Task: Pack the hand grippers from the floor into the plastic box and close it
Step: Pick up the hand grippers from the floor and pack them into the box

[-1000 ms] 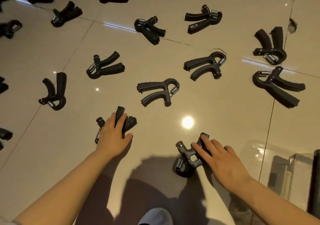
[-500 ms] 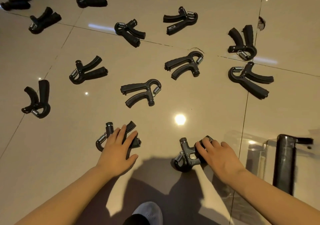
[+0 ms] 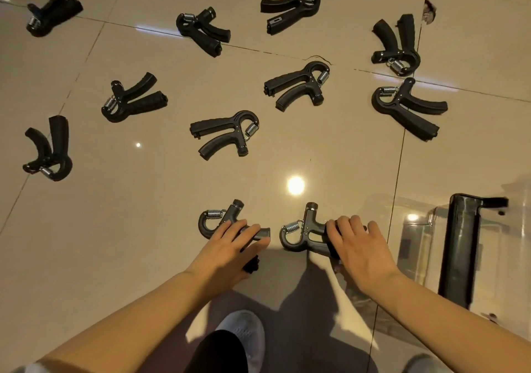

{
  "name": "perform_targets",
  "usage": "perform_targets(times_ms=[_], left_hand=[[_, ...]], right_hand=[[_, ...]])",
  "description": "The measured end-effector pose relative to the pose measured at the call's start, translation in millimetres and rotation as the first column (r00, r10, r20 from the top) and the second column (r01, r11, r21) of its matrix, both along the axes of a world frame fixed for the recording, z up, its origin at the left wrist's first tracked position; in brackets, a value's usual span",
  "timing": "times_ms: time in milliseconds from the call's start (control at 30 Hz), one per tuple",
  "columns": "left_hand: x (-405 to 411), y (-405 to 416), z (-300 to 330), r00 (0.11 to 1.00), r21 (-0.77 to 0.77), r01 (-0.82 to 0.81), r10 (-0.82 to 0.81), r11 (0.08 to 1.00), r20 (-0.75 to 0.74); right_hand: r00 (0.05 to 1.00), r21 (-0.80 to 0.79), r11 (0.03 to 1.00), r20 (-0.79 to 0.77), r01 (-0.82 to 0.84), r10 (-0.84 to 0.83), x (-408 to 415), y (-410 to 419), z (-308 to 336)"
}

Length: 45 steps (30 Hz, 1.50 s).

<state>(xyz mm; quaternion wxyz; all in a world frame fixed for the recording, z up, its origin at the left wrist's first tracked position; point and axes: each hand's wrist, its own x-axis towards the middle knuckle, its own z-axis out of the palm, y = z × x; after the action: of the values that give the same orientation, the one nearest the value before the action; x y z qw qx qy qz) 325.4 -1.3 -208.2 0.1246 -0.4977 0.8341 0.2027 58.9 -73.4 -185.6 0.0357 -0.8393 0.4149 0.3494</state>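
1. Lying scattered across the glossy beige tiled floor (image 3: 143, 229): black hand grippers with curved twin handles and a silver coil spring at the head, among them one near the floor's middle (image 3: 224, 134) and one beyond it (image 3: 298, 85).
2. Resting at the near edge of the floor, side by side but not touching: the left hand gripper (image 3: 218, 220) and the right hand gripper (image 3: 304, 229), each with spring and adjuster knob pointing away.
3. Curling over the handles of the left hand gripper, fingers wrapped and holding: left hand (image 3: 230, 243).
4. Clasping the handles of the right hand gripper, fingers bent round them: right hand (image 3: 359, 246).
5. Sitting at the floor's right edge, just beside the right hand: clear plastic box (image 3: 416, 243) with a black latch bar (image 3: 459, 243); contents too blurred by glare to tell.
6. Showing at the near edge: a grey shoe (image 3: 244, 335).
7. Finding no readable writing or brand anywhere.
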Motion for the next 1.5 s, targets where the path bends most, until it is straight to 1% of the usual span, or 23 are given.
perform_targets(times_ms=[67,133,233,367,433,500,600,667,733,800,867,933,967,1033,1100,1200,1267,1300,1333,1367,1433,1500], left_hand=[[-2,-3,2,0.998,0.041,0.045,-0.048,0.998,0.052],[-6,-5,1,0.996,0.047,0.071,-0.074,0.996,0.052],[-12,-7,1,0.998,0.022,0.065,-0.065,0.998,0.012],[-14,-11,3,0.996,-0.043,0.06,-0.063,0.997,-0.056],[-15,-14,3,0.992,-0.069,0.047,-0.054,0.997,-0.115],[-21,-18,6,0.984,-0.077,-0.011,-0.003,0.997,-0.177],[-39,-26,15,0.948,-0.127,-0.185,0.143,0.974,-0.286],[-53,-36,27,0.886,-0.157,-0.313,0.229,0.937,-0.404],[-65,-44,41,0.808,-0.148,-0.417,0.291,0.897,-0.513],[-73,-49,53,0.761,-0.132,-0.465,0.319,0.876,-0.565],[-80,-50,65,0.754,-0.136,-0.456,0.3,0.879,-0.585],[-90,-51,80,0.746,-0.165,-0.44,0.257,0.883,-0.614],[-97,-51,88,0.738,-0.187,-0.436,0.231,0.881,-0.634],[-116,-54,105,0.713,-0.24,-0.429,0.164,0.871,-0.682],[-140,-59,125,0.69,-0.308,-0.417,0.078,0.855,-0.719],[-178,-69,154,0.653,-0.445,-0.385,-0.102,0.808,-0.75],[-208,-74,172,0.639,-0.51,-0.344,-0.201,0.788,-0.742],[-225,-75,180,0.634,-0.535,-0.307,-0.25,0.787,-0.732],[-242,-75,185,0.626,-0.549,-0.261,-0.294,0.794,-0.722],[-259,-74,188,0.616,-0.554,-0.213,-0.33,0.805,-0.715],[-290,-73,186,0.614,-0.531,-0.112,-0.362,0.84,-0.701],[-317,-67,175,0.636,-0.478,0.002,-0.37,0.879,-0.677]], right_hand=[[1.0,0.038,0.999,0.012,0.028,-0.029,0,-3,3],[0.999,0.052,0.999,0.049,-0.002,-0.001,-1,-5,4],[0.991,0.061,0.996,0.12,-0.061,0.053,-1,-7,5],[0.977,0.177,0.984,0.208,0.011,-0.048,-6,-12,17],[0.968,0.205,0.978,0.238,0.028,-0.077,-9,-13,28],[0.957,0.184,0.983,0.282,0.011,-0.063,-12,-17,42],[0.933,0.171,0.984,0.347,0.042,-0.1,-19,-28,65],[0.916,0.127,0.991,0.391,0.037,-0.085,-25,-35,77],[0.894,0.077,0.997,0.446,0.022,-0.054,-34,-42,88],[0.861,0.048,0.998,0.507,0.03,-0.05,-47,-47,101],[0.779,0.04,0.993,0.617,0.112,-0.113,-58,-49,119],[0.629,0.058,0.962,0.745,0.269,-0.221,-69,-45,137],[0.527,0.094,0.931,0.802,0.354,-0.281,-75,-40,145],[0.267,0.213,0.848,0.888,0.485,-0.376,-95,-25,155],[-0.006,0.347,0.772,0.913,0.533,-0.407,-120,-7,159],[-0.301,0.44,0.683,0.898,0.582,-0.321,-161,17,165],[-0.442,0.495,0.61,0.861,0.619,-0.251,-191,33,167],[-0.488,0.522,0.561,0.843,0.643,-0.226,-206,40,167],[-0.515,0.54,0.508,0.832,0.671,-0.205,-220,48,165],[-0.521,0.545,0.454,0.832,0.705,-0.189,-233,55,163],[-0.475,0.505,0.352,0.862,0.788,-0.175,-258,71,150],[-0.417,0.458,0.241,0.886,0.856,-0.202,-279,90,138]])
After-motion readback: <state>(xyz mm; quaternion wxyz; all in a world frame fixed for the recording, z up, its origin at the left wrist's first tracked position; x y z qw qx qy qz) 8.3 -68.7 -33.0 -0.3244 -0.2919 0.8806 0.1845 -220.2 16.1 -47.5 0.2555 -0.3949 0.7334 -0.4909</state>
